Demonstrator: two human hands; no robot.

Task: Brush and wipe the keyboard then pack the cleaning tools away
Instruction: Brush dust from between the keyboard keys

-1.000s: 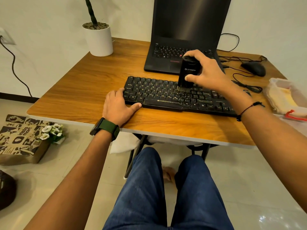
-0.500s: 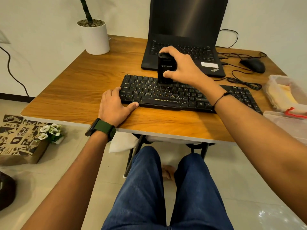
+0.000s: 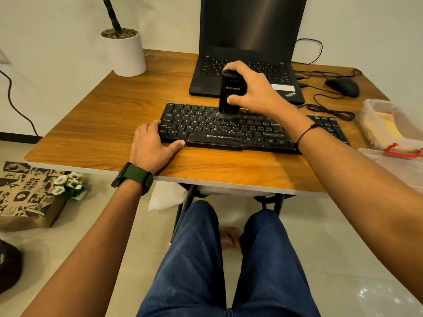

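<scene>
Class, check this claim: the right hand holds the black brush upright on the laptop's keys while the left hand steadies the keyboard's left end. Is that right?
One detail is wrong. In the head view the right hand holds the black brush upright with its bristles on the Zebronics keyboard, not the laptop. The left hand does steady the keyboard's left end.

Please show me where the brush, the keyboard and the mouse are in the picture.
brush (image 3: 231, 90): head view, on its black body beside the logo.
keyboard (image 3: 215, 137): head view, on the space bar.
mouse (image 3: 342, 86): head view, on its top shell.
</scene>
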